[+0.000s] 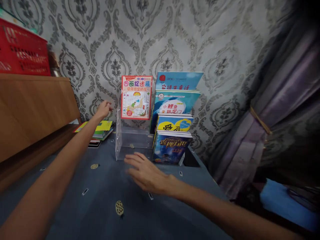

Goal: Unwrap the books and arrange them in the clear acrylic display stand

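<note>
My left hand is held up left of the clear tiered book rack, fingers loosely bent and apart, with nothing visible in it. Over the blue cloth just in front of the rack, my right hand is spread open and holds nothing. A red-bordered picture book stands upright on the rack's back tier. Right of it, books stand in stepped rows: a pale blue book, a teal one, a yellow-and-blue one and a dark blue one.
Behind my left forearm lies a stack of books with a yellow cover on top. At the left, a red basket sits on a wooden cabinet. Patterned wallpaper backs the table; a tied curtain hangs at the right.
</note>
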Motion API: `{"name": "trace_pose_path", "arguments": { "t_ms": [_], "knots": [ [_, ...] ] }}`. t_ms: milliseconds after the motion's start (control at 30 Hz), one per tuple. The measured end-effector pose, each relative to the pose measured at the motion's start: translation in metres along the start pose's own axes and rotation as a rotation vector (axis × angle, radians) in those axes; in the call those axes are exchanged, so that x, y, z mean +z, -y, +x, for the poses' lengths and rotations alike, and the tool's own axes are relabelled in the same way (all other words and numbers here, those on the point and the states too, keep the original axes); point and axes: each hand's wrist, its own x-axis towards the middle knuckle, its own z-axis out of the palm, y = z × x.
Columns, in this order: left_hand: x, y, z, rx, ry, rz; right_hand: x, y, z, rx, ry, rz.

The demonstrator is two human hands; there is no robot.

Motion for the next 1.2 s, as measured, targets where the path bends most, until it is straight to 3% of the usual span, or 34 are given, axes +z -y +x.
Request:
{"name": "trace_pose_path", "arguments": {
  "t_ms": [133,300,500,700,933,1200],
  "knots": [
    [-0.009,0.045,-0.033,-0.059,0.060,0.227,0.061,0.015,-0.037,0.226,-0.031,0.253],
    [0.016,0.083,-0.077,-0.068,0.215,0.489,0.101,0.026,-0.061,0.359,-0.155,0.396],
    [0.054,0.088,-0.094,-0.035,0.220,0.711,0.102,0.028,-0.067,0.408,-0.217,0.440],
    [0.060,0.078,-0.083,-0.027,0.189,0.838,0.101,0.029,-0.065,0.434,-0.205,0.450],
    [0.038,0.069,-0.095,0.079,0.245,0.916,0.091,0.029,-0.060,0.447,-0.125,0.474],
    [-0.013,0.084,-0.157,0.232,0.308,0.963,0.097,0.027,-0.063,0.430,-0.133,0.465]
  ]
}}
